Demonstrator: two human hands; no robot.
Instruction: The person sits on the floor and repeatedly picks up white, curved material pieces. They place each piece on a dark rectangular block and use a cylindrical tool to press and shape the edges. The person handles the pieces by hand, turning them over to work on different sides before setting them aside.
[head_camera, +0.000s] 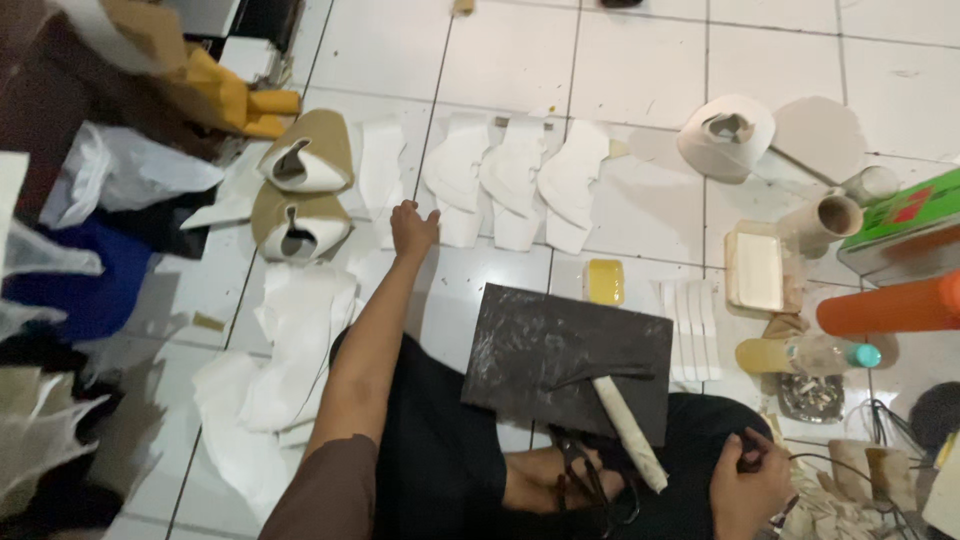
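The left hand (412, 228) reaches out at arm's length, fingers loosely curled and empty, resting on a white cut piece (384, 165). More cut pieces (515, 175) lie toward two o'clock. Judging by this, laying-out is underway; picking up calls for a pinch. The right hand (748, 488) rests low, grip unclear.

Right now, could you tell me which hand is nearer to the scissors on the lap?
The right hand: it rests just right of the scissors. The left hand is stretched far forward on the tiled floor.
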